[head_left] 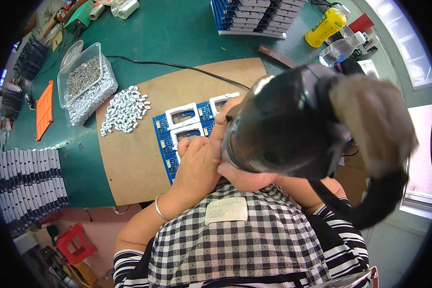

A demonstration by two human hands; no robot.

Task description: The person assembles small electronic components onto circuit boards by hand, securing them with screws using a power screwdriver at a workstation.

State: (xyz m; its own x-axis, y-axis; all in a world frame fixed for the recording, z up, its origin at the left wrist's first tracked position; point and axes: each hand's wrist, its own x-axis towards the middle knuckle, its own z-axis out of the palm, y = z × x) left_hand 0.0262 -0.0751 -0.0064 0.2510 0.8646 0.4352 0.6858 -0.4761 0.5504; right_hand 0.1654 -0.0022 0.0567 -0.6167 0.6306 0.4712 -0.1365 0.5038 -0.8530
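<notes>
Left hand (197,161), fingers bent, lies over the blue circuit panel (161,134), nearer its visible left edge than the right hand (248,178). A dark blurred object (283,125) hides their grip; contents cannot be told. The panel extends beneath and beyond both; long axis undeterminable. Small white parts (126,110) lie left of the panel.

Blue circuit-board panel (168,150), white rectangular frames (185,128) on it, apparently flat on brown sheet (129,163), right side hidden
</notes>
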